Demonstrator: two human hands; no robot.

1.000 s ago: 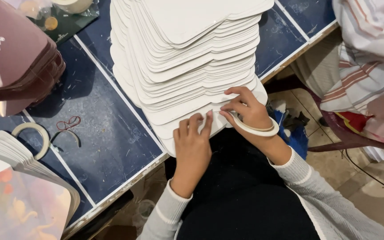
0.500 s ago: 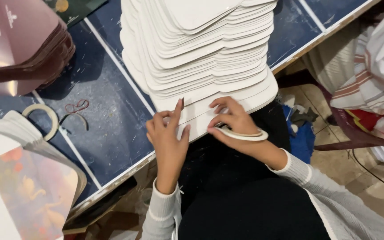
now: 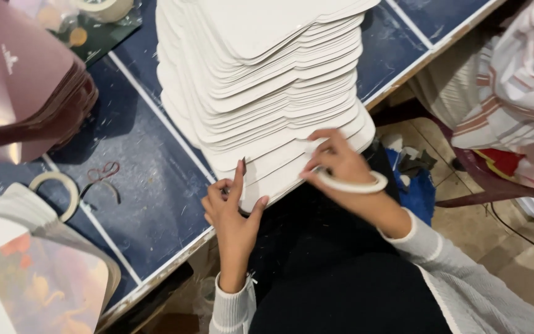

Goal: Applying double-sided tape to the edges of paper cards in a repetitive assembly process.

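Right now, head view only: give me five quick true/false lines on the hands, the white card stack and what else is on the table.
1. The left hand touches the bottom edge of the white card stack. True.
2. The right hand holds scissors. False: a tape ring sits by its fingers, no scissors.
3. The stack stands on a dark blue table. True.
4. The maroon card pile lies right of the white stack. False: it lies at the picture's left.
5. A second tape ring lies flat on the table, apart from both hands. True.
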